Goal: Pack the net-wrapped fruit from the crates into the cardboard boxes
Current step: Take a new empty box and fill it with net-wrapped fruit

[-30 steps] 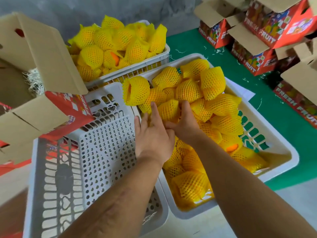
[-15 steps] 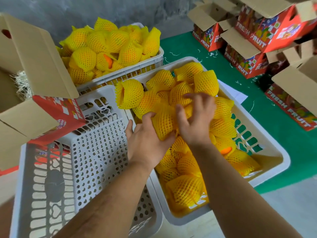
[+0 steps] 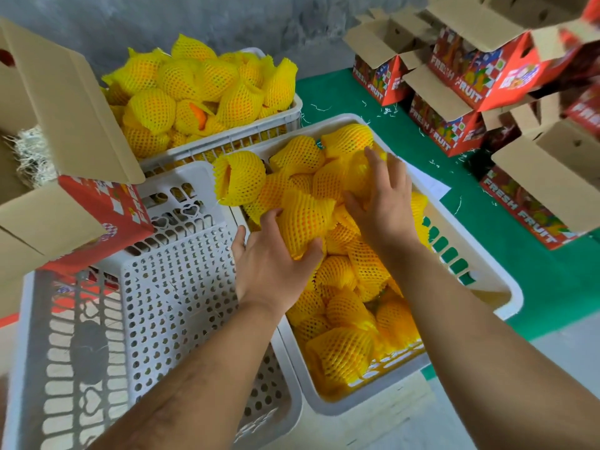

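Packing looks barely begun to us: our left hand [image 3: 276,264] grips one yellow foam-netted fruit [image 3: 303,219] above the full white plastic crate [image 3: 506,287], our right hand [image 3: 383,193] spread on another, red cardboard boxes [image 3: 467,92] waiting open.

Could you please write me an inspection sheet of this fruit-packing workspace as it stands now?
Surface: green mat at right, grey floor near.
Job's things: near crate and far crate hold net-wrapped fruit; open box at left.
Clutter: upturned empty crate; stacked Fresh Fruit boxes; white shreds on the mat.
Grippers: left hand grips a wrapped fruit; right hand rests its fingers on the pile.
Cables: nothing seen.
Surroundings: grey wall.
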`<state>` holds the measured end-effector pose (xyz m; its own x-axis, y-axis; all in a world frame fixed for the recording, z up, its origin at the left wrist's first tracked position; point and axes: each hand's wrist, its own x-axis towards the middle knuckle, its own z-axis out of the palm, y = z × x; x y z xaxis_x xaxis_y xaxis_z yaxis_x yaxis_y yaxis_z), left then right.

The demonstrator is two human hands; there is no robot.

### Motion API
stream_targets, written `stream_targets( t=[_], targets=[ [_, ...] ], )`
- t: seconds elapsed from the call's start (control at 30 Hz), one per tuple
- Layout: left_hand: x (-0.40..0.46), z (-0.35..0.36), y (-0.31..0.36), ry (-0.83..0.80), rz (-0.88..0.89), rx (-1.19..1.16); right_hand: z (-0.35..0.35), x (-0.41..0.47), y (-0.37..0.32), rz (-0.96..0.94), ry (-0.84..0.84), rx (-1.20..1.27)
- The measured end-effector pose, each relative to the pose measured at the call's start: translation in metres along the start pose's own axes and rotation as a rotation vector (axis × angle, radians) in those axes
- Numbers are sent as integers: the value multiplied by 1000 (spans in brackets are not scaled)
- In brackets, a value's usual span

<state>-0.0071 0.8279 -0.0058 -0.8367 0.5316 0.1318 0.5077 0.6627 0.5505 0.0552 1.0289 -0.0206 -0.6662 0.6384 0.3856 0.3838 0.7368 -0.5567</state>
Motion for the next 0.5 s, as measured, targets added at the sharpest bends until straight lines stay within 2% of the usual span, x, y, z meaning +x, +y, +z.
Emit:
stream_targets(
  t=[0.1,0.17,0.23,0.3,0.4,0.5],
  targets=[
    [-6,-7,1,18,-98,-232,-12,-29,-26,118,70,205],
    [-16,-18,2,34,-102,-381,-17,-53,-54,262,60,519],
    [-32,-33,4,5,-117,-640,-21,-75,-85,457,40,931],
    [-55,-52,-3,-46,-163,-875,-22,-96,-115,560,-5,1146],
    [-87,-93,-33,-130,-210,-978,-22,-130,-159,458,-84,1181],
    [-120,-143,-79,-210,-325,-1027,-18,-160,-203,302,-187,972]
  ],
)
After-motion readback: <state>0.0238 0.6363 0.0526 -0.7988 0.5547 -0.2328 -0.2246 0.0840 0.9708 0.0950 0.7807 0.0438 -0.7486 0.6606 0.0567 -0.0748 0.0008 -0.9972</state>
